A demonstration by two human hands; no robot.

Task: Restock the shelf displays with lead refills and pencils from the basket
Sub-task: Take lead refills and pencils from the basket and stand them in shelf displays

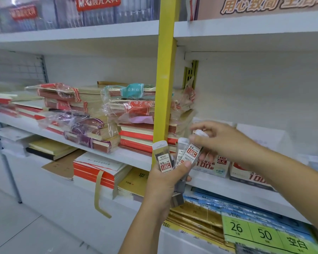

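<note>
My left hand (165, 178) grips a fan of several slim lead refill cases (164, 159) with red and white labels, held upright in front of the yellow shelf post. Just above them, my right hand (218, 138) pinches the white top of one refill case (192, 153) that leans out of the fan. Behind my hands, lead refill display boxes (215, 165) marked HB 0.5 stand on the white shelf (228, 186). No basket or pencils are in view.
A yellow upright post (165, 79) divides the shelving. Left of it lie stacks of plastic-wrapped exercise books (92, 114). Below the shelf are blue and gold paper packs (200, 215) and a green label (261, 233) reading 26 and 50.
</note>
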